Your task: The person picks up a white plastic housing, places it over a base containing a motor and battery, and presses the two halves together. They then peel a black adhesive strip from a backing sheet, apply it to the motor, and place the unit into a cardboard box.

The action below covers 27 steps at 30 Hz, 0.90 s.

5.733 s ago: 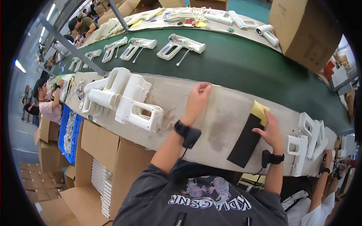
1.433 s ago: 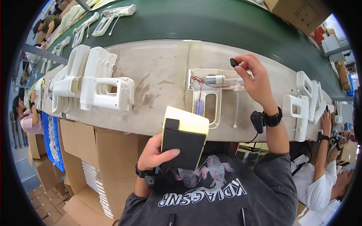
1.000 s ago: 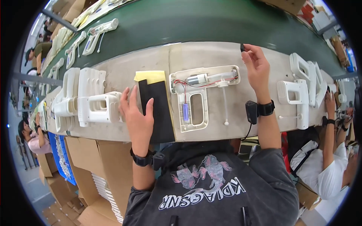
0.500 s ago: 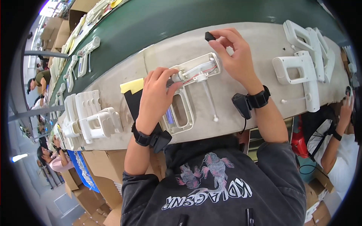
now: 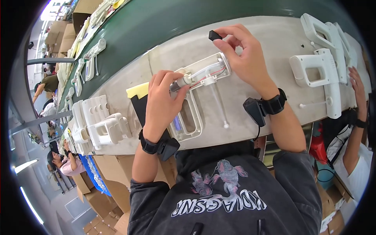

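An opened white plastic housing half with a handle loop (image 5: 200, 126) lies in front of me on the table. In its upper part sit a grey metal cylinder, like a small motor (image 5: 181, 82), and thin red wires. From its underside a white rod-like stem (image 5: 218, 102) points toward me. My left hand (image 5: 161, 102) has thumb and fingers closed around the grey cylinder. Above the housing's far end, my right hand (image 5: 246, 55) pinches a small black block (image 5: 214, 35) between thumb and forefinger. Its material cannot be made out.
Beside my left wrist lie a black strip (image 5: 139, 107) and a yellow sheet (image 5: 137, 91). White housings stand stacked at left (image 5: 105, 132); handled white units (image 5: 311, 70) lie at right, near a co-worker's hand (image 5: 357, 84). A green conveyor belt (image 5: 172, 27) runs behind the table.
The black block and my right hand have shifted slightly up and left. My left hand stays on the cylinder, more of which shows. At right, the co-worker's hand has reached toward the white units.
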Motion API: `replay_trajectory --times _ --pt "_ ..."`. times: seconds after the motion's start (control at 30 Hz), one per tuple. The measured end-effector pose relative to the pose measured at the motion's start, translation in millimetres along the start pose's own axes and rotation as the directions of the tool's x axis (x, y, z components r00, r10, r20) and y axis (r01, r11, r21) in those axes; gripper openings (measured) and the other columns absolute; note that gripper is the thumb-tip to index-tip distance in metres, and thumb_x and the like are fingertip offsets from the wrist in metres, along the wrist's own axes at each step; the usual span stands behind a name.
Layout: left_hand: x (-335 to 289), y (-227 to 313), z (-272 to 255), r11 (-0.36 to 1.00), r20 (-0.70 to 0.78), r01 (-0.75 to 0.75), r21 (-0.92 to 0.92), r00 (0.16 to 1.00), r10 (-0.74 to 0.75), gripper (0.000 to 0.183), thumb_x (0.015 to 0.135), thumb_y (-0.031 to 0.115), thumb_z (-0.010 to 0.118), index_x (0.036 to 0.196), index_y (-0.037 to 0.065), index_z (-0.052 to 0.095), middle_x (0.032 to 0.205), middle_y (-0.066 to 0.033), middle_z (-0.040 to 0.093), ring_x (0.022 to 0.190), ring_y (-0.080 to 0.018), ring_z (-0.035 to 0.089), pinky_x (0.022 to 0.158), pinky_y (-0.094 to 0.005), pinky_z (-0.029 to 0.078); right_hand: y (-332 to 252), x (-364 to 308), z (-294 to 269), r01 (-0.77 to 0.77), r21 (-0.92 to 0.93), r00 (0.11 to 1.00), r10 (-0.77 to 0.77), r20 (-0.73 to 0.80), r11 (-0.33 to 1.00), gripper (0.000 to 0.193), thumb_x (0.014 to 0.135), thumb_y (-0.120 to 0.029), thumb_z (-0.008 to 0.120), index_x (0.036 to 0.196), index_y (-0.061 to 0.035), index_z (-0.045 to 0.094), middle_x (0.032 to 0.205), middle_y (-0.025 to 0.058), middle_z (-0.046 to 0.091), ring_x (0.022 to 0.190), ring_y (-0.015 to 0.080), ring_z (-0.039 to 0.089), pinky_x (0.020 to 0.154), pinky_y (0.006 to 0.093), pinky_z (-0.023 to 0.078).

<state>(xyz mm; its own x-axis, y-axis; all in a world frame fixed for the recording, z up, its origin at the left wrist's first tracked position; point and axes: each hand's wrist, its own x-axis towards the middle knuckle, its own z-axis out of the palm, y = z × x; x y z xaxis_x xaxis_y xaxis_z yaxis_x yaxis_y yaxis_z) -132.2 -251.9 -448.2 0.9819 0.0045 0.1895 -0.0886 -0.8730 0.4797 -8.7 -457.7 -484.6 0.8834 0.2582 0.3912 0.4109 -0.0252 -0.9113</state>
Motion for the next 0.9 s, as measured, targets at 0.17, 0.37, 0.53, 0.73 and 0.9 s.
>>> replay_trajectory --times 0.17,0.37,0.53,0.73,0.9 --pt "-2 0 -3 0.985 0.038 0.110 -0.131 0.994 -0.105 0.027 0.078 0.006 0.080 0.103 0.004 0.068 0.102 -0.0088 0.063 0.097 -0.0285 0.060 0.082 -0.0380 0.050 2 -1 2 0.013 -0.019 1.000 -0.012 0.022 1.000 0.020 0.090 -0.005 0.070 0.110 -0.0021 0.069 0.098 0.0028 0.063 0.072 0.0088 0.059 0.066 0.0234 0.047" --pt "-4 -4 0 0.982 0.007 0.113 -0.154 0.994 -0.113 0.028 0.078 0.005 0.079 0.105 0.005 0.069 0.105 -0.0098 0.064 0.098 -0.0286 0.061 0.082 -0.0372 0.051 4 -1 4 -0.022 -0.020 0.999 0.023 0.043 1.000 0.021 0.090 -0.005 0.070 0.110 -0.0009 0.068 0.100 0.0035 0.064 0.073 0.0092 0.059 0.067 0.0243 0.048" --pt "-7 -6 5 0.994 -0.014 0.063 -0.089 0.998 -0.065 0.033 0.080 0.002 0.076 0.112 0.005 0.069 0.106 -0.0105 0.063 0.097 -0.0301 0.060 0.082 -0.0380 0.051 7 -1 4 -0.028 -0.020 0.999 0.029 0.042 0.999 0.022 0.090 -0.005 0.070 0.111 -0.0001 0.067 0.101 0.0044 0.064 0.074 0.0094 0.060 0.068 0.0245 0.048" --pt "-10 -7 6 0.983 -0.014 0.097 -0.156 0.995 -0.100 0.032 0.083 0.003 0.073 0.114 0.003 0.068 0.105 -0.0115 0.061 0.098 -0.0290 0.059 0.082 -0.0384 0.051 7 0 5 -0.018 -0.027 0.998 0.019 0.058 0.999 0.021 0.090 -0.004 0.069 0.111 -0.0002 0.067 0.101 0.0043 0.064 0.074 0.0093 0.060 0.069 0.0242 0.048" --pt "-10 -3 9 0.996 -0.079 0.049 -0.075 0.995 -0.055 0.032 0.082 0.005 0.074 0.113 0.003 0.069 0.104 -0.0109 0.061 0.096 -0.0275 0.058 0.082 -0.0380 0.050 7 -1 4 -0.022 -0.035 0.997 0.024 0.069 0.999 0.022 0.090 -0.004 0.070 0.111 -0.0001 0.068 0.101 0.0042 0.064 0.075 0.0092 0.059 0.069 0.0242 0.048"
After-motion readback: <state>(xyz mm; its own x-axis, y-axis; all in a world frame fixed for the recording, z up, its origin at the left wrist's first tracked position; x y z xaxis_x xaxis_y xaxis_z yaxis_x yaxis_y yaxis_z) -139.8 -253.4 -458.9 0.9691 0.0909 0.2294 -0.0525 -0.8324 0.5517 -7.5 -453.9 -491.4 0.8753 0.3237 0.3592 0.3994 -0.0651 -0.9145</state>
